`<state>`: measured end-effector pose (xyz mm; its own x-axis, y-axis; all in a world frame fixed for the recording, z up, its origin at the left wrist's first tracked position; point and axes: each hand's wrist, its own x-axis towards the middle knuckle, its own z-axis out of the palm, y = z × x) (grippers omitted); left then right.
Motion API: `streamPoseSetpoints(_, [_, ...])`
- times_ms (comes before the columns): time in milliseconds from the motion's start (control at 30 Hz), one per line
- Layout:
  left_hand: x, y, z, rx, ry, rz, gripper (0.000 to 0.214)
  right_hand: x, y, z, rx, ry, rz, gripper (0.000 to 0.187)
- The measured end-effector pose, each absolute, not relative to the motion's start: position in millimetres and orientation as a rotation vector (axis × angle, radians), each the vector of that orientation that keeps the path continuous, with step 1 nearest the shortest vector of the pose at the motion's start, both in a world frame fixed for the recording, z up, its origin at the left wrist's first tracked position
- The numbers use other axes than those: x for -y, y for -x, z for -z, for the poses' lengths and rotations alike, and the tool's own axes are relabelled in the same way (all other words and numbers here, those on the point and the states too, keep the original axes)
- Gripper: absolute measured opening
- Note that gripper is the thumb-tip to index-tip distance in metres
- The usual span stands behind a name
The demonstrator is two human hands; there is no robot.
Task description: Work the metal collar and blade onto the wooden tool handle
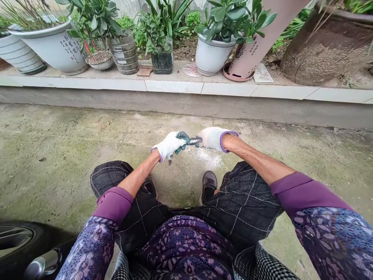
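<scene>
My left hand [171, 144], in a white glove with a green-coated palm and purple cuff, is closed on the left end of a short shiny ribbed metal piece [193, 141]. My right hand [213, 139], gloved too, is closed round its right end. The ribs look like a thread or a spiral; I cannot tell which. Below my left hand a small metallic end [169, 160] sticks out, and whether it belongs to the same piece is hidden by the glove. Both hands are above the concrete floor, in front of my knees.
White powder [208, 156] lies on the mossy concrete floor [58, 144] under the hands. Ahead runs a tiled ledge [175, 86] with potted plants, among them a white pot [214, 56]. A wheel [17, 249] is close at lower left. My shoes [209, 182] stand apart.
</scene>
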<state>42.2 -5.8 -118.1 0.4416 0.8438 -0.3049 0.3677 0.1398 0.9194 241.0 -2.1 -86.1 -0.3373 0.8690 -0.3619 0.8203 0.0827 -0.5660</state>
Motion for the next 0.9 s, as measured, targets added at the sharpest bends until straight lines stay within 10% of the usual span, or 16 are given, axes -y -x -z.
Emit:
streamPoseSetpoints(200, [3, -40, 103, -1.023, -1.279, -0.672, 0.009, -12, -238, 70, 2.458, 1.934, -0.626, 0.022])
streamPoseSetpoints(633, [-10, -39, 104, -1.041, -1.311, -0.820, 0.007, 10, -236, 47, 1.547, 1.402, -1.717, 0.034])
streamPoseSetpoints(900, [1, -18, 77, -0.636, -1.219, -0.714, 0.046, 9, -222, 46, 1.650, 1.300, -1.868, 0.043])
